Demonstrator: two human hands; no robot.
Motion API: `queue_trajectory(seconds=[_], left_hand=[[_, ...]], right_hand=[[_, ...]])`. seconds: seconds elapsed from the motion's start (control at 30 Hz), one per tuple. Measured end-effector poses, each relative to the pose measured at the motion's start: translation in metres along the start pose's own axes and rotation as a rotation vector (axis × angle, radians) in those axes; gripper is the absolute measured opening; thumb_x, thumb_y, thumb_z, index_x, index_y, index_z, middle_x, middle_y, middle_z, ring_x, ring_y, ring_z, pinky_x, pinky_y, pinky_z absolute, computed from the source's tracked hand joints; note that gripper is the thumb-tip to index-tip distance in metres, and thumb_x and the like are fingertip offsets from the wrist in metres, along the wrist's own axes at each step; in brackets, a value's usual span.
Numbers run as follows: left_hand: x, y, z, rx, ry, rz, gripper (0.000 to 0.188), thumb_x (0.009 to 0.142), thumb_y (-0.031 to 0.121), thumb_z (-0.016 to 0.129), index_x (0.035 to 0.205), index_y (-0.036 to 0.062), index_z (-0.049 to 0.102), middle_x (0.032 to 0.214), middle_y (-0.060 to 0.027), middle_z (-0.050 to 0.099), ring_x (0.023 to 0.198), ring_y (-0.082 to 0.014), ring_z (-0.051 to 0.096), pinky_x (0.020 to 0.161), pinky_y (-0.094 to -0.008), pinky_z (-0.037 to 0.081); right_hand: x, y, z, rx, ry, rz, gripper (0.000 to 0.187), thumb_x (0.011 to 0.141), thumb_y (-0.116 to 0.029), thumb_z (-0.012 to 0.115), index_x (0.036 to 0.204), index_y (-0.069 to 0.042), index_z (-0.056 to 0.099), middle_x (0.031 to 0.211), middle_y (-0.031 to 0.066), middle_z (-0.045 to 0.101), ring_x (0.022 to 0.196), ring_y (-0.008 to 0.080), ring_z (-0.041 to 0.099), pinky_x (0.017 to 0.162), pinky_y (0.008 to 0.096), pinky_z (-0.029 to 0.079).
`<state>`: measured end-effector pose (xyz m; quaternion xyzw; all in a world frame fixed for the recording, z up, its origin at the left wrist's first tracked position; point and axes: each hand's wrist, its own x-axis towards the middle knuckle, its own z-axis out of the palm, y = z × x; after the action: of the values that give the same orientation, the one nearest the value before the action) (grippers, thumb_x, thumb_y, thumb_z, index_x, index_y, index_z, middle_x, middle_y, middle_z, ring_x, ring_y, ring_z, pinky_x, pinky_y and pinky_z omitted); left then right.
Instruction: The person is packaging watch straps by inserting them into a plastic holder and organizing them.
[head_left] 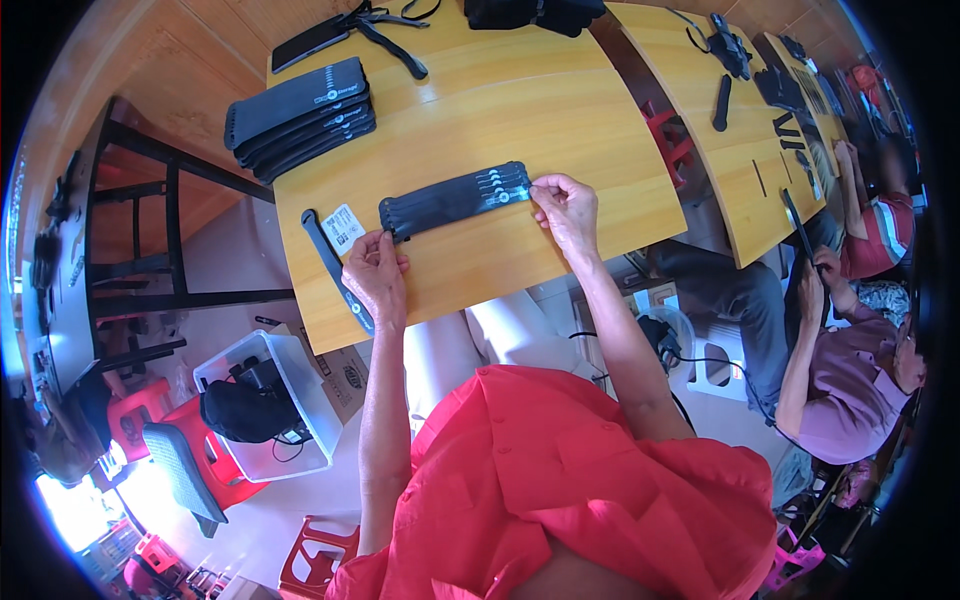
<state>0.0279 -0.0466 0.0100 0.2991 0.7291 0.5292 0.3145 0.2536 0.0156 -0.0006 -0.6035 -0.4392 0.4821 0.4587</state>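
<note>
A fanned set of flat black straps (450, 201) with white print at one end lies across the yellow table in front of me. My left hand (377, 277) pinches its left end between thumb and fingers. At the printed right end, my right hand (566, 212) grips the edge in a pinch. Beside my left hand lies one loose black strap (329, 262), reaching to the table's near edge. A white printed label (343, 226) rests between that strap and the set.
A thick pile of similar black straps (300, 115) sits at the table's far left. Behind it are a black case (310, 42) and pliers-like handles (393, 50). A white bin (320, 430) stands on the floor at left. Co-workers sit at another table (735, 180) to the right.
</note>
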Motion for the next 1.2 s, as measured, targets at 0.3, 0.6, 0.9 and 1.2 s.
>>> queue_trajectory(seconds=[0.3,0.6,0.9,1.2], left_hand=[[0.0019,-0.0021,0.0008,0.040,0.015,0.039,0.011,0.084,0.008,0.059,0.085,-0.0029,0.059,0.063,-0.0071,0.061,0.048,-0.0096,0.057,0.042,-0.0211,0.046],[0.0001,-0.0004,0.0018,0.043,0.021,0.026,0.011,0.085,0.009,0.059,0.084,-0.0023,0.058,0.061,-0.0060,0.060,0.047,-0.0084,0.056,0.042,-0.0198,0.044],[-0.0001,0.0024,0.0024,0.036,0.023,0.039,0.011,0.085,0.008,0.059,0.083,-0.0023,0.056,0.062,-0.0052,0.059,0.046,-0.0088,0.056,0.041,-0.0203,0.044],[0.0024,-0.0012,0.0041,0.068,0.024,0.066,0.010,0.084,0.007,0.059,0.082,-0.0018,0.056,0.062,-0.0054,0.059,0.045,-0.0092,0.056,0.040,-0.0212,0.044]], right_hand=[[0.0028,0.0066,0.0016,0.040,0.025,-0.054,0.005,0.080,-0.005,0.062,0.081,0.000,0.063,0.057,0.0016,0.057,0.046,0.0059,0.053,0.039,0.0186,0.041],[0.0022,0.0064,0.0028,0.085,0.036,-0.103,0.007,0.078,0.002,0.062,0.085,0.001,0.058,0.060,0.0015,0.054,0.046,0.0055,0.051,0.038,0.0189,0.042],[0.0022,0.0081,0.0060,0.090,0.053,-0.148,0.011,0.077,0.004,0.062,0.085,0.000,0.056,0.060,0.0016,0.053,0.046,0.0059,0.050,0.039,0.0191,0.041],[0.0017,0.0046,0.0068,0.051,0.086,-0.131,0.011,0.076,0.005,0.062,0.083,0.000,0.055,0.060,0.0023,0.053,0.047,0.0068,0.050,0.039,0.0205,0.042]])
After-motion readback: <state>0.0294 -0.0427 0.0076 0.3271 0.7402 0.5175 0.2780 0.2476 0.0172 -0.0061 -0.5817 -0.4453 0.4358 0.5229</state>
